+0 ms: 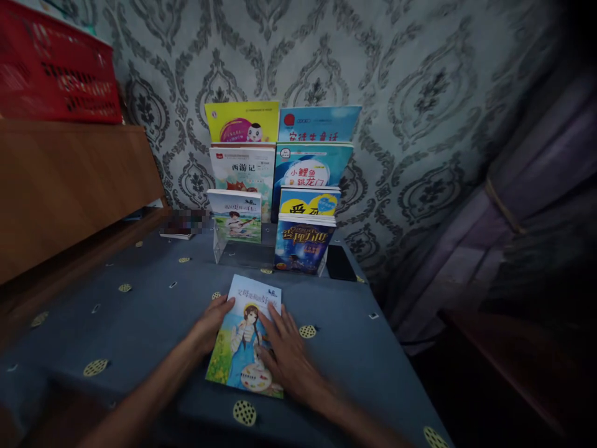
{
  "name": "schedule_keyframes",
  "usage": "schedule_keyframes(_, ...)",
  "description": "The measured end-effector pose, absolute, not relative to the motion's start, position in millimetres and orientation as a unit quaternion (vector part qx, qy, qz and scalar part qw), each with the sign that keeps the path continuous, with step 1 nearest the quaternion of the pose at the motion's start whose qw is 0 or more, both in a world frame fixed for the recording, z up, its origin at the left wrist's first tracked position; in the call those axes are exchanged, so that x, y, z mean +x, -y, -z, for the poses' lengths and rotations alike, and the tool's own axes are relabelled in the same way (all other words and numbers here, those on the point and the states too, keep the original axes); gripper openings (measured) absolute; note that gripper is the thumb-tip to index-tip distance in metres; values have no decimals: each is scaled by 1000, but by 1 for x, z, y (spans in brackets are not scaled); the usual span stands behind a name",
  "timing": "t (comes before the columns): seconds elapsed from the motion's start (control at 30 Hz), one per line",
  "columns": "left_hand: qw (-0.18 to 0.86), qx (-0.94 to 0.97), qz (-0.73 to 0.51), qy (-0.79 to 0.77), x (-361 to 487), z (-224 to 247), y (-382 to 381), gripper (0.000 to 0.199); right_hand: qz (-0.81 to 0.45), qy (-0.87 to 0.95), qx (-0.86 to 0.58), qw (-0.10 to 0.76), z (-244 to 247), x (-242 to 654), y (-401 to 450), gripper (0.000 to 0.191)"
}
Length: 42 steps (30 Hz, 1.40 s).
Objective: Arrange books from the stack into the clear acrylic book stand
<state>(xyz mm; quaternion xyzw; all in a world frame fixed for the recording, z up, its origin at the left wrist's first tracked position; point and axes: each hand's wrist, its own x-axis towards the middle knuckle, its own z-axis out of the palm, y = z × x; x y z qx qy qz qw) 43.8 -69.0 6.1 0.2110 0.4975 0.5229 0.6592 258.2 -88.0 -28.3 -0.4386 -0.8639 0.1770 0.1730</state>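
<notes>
Red basket (pixel 23 43) is sitting far left of the clear rack (pixel 247 252), up on the brown wooden cabinet (pixel 69 186). A blurred small pile (pixel 180 225) is lying just left of the rack on the counter (pixel 153 311); can't tell what it is.

Left hand (pixel 211 322): I'm touching the flat book (pixel 242 342) along its left edge, on the rack's near side. Thumb is lying at the cover's margin, fingers are bunching beside it. Can't tell if this grip is pinching; the undersides aren't showing.

The flat book is lying face up in front of the rack, apart from it. Its long axis is running away from me toward the rack, veering slightly right. Title end is pointing rackward, roughly facing the bare strip of the rack's front tier between the pale book (pixel 236 218) on the rack's left and the dark blue book (pixel 303 246) on its right.

Right hand (pixel 286 345): I'm laying it palm down, fingers spreading over the cover's right half; this grip is clamping nothing. Both hands are touching, neither nearer; fingertips are reaching about equally rackward.

Black flat slab (pixel 341 262) is lying just right of the rack, looking phone-like.
</notes>
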Motion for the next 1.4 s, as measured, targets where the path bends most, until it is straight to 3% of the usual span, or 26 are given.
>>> schedule_keyframes(0.13,663,189,-527,-497,56,0,62,28,-201,834,-456,238,46,262,82,65)
schedule_keyframes(0.33,619,208,-571,-498,65,-8,54,28,-307,708,-494,400,52,264,65,69)
schedule_keyframes(0.5,606,256,-598,-458,70,-17,54,50,-544,589,-384,458,26,266,57,54)
schedule_keyframes(0.57,599,285,-608,-435,70,-23,56,58,-582,563,-352,469,12,266,58,44)
schedule_keyframes(0.7,573,342,-622,-409,68,-37,60,62,-461,622,-365,518,-7,267,63,30)
schedule_keyframes(0.9,560,420,-571,-429,65,-47,59,54,-261,719,-383,518,-2,271,70,19)
schedule_keyframes(1.23,607,485,-451,-440,51,-27,66,51,-287,762,-364,452,23,278,85,31)
schedule_keyframes(1.4,587,511,-431,-456,46,-24,61,51,-194,789,-366,454,13,281,82,30)
